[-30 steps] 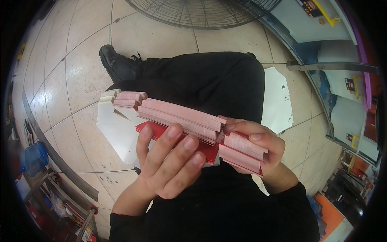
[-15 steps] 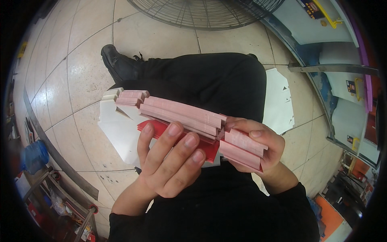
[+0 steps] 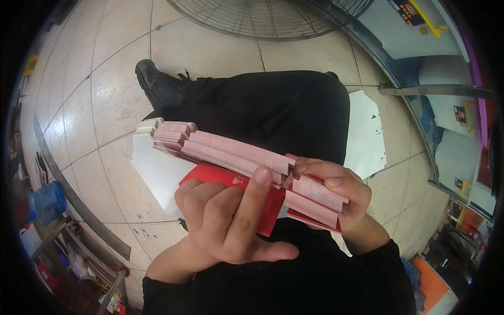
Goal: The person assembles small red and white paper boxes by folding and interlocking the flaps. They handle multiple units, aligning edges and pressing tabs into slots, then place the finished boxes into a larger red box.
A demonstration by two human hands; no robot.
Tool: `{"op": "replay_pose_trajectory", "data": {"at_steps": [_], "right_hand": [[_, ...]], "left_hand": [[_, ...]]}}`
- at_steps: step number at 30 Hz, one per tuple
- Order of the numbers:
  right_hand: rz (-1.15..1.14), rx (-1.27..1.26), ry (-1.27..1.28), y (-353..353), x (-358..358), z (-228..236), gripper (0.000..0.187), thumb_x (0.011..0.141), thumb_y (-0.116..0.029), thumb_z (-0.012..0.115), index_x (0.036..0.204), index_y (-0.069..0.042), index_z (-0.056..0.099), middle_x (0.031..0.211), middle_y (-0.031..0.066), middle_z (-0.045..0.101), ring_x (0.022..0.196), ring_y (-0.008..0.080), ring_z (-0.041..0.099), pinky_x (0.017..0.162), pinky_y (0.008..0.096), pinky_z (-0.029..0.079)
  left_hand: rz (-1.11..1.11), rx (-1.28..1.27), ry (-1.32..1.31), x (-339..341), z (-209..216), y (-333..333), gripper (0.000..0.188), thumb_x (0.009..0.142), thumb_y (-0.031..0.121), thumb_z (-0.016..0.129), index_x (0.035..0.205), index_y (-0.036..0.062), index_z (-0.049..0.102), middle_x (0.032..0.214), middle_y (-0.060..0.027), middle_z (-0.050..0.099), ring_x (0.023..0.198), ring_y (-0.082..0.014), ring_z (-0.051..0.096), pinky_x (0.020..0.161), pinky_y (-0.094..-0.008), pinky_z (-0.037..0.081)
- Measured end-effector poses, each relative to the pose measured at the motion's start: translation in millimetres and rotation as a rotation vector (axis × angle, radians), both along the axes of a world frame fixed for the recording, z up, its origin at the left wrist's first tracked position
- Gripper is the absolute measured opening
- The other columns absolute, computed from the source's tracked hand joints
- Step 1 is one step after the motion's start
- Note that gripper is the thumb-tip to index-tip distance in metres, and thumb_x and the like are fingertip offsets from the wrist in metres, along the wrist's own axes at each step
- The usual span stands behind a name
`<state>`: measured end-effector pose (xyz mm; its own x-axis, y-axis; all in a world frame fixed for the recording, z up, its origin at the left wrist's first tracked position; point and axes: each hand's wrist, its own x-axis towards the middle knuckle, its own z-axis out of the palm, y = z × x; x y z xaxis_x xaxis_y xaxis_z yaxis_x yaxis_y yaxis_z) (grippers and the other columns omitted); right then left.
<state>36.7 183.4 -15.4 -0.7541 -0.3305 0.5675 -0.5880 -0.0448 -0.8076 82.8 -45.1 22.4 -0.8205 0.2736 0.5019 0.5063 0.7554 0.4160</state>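
Note:
A thick stack of die-cut paper sheets, pink along its cut edges, lies slantwise over my lap. My right hand is closed around its right part, thumb on top, where a notched block of the same sheets juts out. Below the stack's near edge a red printed face shows, with a small pale emblem. My left hand lies over this red face. Its index fingertip touches the pink edges, the thumb stretches away to the right, and the other fingers are bent. White die-cut pieces stick out at the stack's left end.
A white cut sheet lies on the tiled floor beside my right knee. My boot is ahead. A round wire fan guard stands beyond, a metal-framed rack at right, and a cart with a blue water bottle at left.
My left fingers, spread along the stack's near edge before, have bent, with the index now pointing up onto it and the thumb out. More of the red face shows. My right hand keeps its hold.

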Motion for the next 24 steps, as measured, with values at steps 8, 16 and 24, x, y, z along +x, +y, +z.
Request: {"op": "replay_pose_trajectory", "data": {"at_steps": [8,16,24], "right_hand": [[-0.043,0.018,0.030,0,2,-2,0.066,0.078,-0.019,0.096,0.128,-0.001,0.055,0.111,0.0332,0.073,0.104,0.0464,0.077,0.086,0.0505,0.067],[-0.053,0.004,0.028,-1,1,-4,0.065,0.078,-0.020,0.096,0.126,-0.001,0.056,0.110,0.0331,0.073,0.102,0.0458,0.078,0.084,0.0492,0.067],[-0.064,0.003,0.048,0,3,-6,0.064,0.079,-0.021,0.096,0.125,-0.001,0.057,0.110,0.0332,0.074,0.102,0.0457,0.078,0.084,0.0479,0.067]], "left_hand": [[-0.017,-0.010,0.066,1,-6,-1,0.082,0.102,0.073,0.051,0.131,-0.0010,0.072,0.099,-0.0066,0.054,0.088,-0.0242,0.052,0.077,-0.0409,0.044],[0.014,-0.034,0.088,9,-11,0,0.076,0.105,0.068,0.049,0.131,-0.0001,0.072,0.102,-0.0064,0.054,0.089,-0.0240,0.052,0.081,-0.0423,0.043],[0.024,-0.034,0.119,11,-15,0,0.072,0.107,0.064,0.047,0.132,0.0012,0.072,0.103,-0.0061,0.053,0.090,-0.0237,0.051,0.082,-0.0427,0.043]]}}
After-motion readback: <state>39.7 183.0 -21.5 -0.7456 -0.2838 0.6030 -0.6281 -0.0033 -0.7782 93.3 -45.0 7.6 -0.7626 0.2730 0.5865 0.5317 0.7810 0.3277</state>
